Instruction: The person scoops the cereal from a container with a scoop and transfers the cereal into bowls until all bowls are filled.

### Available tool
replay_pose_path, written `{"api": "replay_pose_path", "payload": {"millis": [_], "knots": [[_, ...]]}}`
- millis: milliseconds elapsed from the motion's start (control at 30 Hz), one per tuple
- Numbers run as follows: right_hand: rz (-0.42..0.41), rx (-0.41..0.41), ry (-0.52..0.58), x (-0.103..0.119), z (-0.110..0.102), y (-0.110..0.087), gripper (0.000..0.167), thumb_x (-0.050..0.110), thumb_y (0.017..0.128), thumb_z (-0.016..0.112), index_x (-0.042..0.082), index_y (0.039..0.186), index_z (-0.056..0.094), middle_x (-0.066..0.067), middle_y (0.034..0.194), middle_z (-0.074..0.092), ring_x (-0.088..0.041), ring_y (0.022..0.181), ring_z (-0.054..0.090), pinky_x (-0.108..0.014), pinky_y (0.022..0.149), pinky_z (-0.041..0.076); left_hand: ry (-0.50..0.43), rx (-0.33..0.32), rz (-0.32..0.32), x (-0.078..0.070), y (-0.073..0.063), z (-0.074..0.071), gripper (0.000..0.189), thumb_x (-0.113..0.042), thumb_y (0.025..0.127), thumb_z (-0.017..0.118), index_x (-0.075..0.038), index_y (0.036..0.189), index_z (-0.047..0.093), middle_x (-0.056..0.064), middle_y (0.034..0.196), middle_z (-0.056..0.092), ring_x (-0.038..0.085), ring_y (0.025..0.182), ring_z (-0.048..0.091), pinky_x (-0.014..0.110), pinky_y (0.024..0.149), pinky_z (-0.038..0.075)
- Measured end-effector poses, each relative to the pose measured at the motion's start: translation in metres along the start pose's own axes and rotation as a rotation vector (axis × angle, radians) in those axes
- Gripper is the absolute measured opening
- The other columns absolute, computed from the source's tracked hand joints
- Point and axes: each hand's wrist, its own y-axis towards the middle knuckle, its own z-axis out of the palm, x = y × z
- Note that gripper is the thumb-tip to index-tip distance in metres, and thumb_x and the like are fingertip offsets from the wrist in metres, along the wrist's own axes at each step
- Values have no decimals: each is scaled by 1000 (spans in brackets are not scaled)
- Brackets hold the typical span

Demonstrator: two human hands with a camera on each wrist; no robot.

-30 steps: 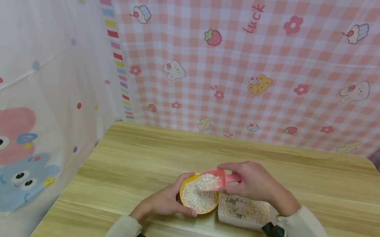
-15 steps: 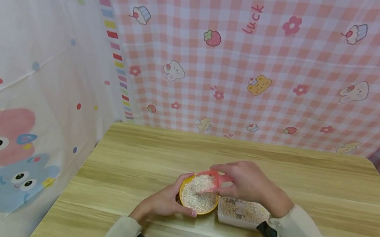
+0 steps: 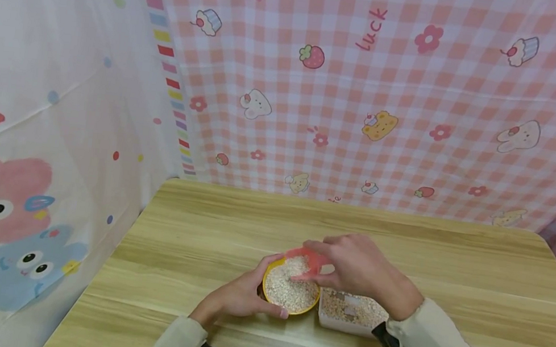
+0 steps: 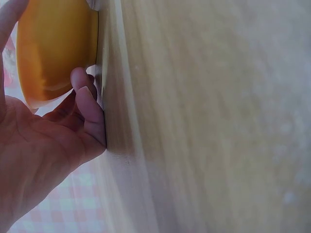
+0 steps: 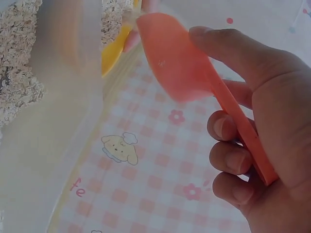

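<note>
A yellow bowl (image 3: 315,302) filled with oat flakes (image 3: 290,292) stands on the wooden table. My left hand (image 3: 242,294) holds it from the left, thumb at the near rim and fingers round the far side; the left wrist view shows the bowl's orange-yellow outer wall (image 4: 56,43) up close. My right hand (image 3: 357,265) grips the handle of a pink scoop (image 3: 313,260), fingers curled round it in the right wrist view (image 5: 238,131). The scoop is tilted over the bowl's far right part, its mouth at the oats. Some flakes still lie in its mouth.
Right of the bowl, close beside it, stands a clear plastic container (image 3: 352,313) with more oats, partly under my right forearm. The wooden table (image 3: 189,232) extends around them. A pink checked cloth (image 3: 282,139) hangs behind the table, a white printed cloth (image 3: 81,134) at left.
My right hand has moved left with the scoop and tipped it farther over the bowl; the heap of oats in the scoop has shrunk. My left hand and the bowl have stayed in place.
</note>
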Motion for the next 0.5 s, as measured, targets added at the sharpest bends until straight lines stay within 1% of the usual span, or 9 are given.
{"api": "replay_pose_path", "payload": {"millis": [133, 233, 367, 500], "knots": [[-16, -26, -42, 1, 0, 1, 53, 57, 80, 75, 17, 116, 73, 1, 86, 74, -2, 51, 42, -21, 48, 39, -9, 1, -6, 0, 0, 0, 108, -47, 72, 87, -44, 153, 17, 11, 156, 36, 28, 143, 33, 57, 116, 23], [-34, -49, -86, 1, 0, 0, 53, 57, 80, 75, 17, 115, 73, 2, 81, 71, -3, 49, 41, -20, 47, 37, -14, 1, -7, -1, 0, 0, 108, -47, 71, 87, -42, 153, 17, 10, 156, 37, 28, 143, 33, 58, 116, 23], [-68, -71, -181, 2, -2, -1, 52, 53, 79, 78, 15, 115, 72, 1, 76, 68, -9, 52, 51, -23, 45, 40, -10, -1, -1, -1, 0, 0, 110, -46, 71, 88, -37, 155, 17, 9, 154, 39, 27, 141, 35, 58, 115, 24], [-97, -104, -274, 3, -2, -3, 52, 47, 76, 83, 13, 115, 72, 1, 72, 65, -14, 55, 58, -23, 43, 39, -8, -3, 13, -1, 1, 0, 112, -44, 71, 88, -32, 157, 16, 9, 153, 40, 27, 140, 37, 57, 115, 26]]}}
